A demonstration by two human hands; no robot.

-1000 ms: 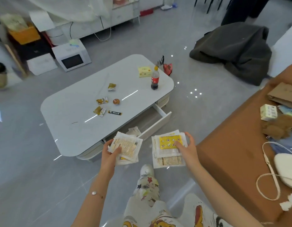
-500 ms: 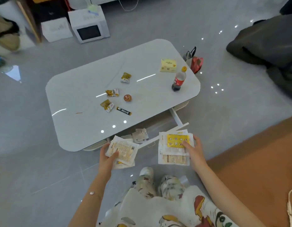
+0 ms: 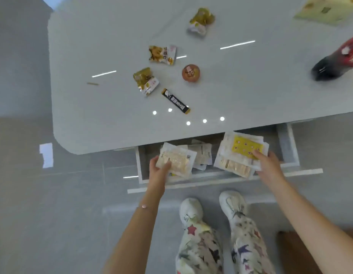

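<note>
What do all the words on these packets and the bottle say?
Nothing is readable.
On the black sachet: white print, blurred.
On the snack packets: blurred.
On the bottle: red label, blurred.
On the left stack, gripped by the left hand: faint print, too small.
On the yellow packet atop the right stack, held by the right hand: dots, no legible words.

A thin bracelet with a pale bead is worn on the left wrist. White trousers printed with coloured stars are noted, with white lace-up shoes.
</note>
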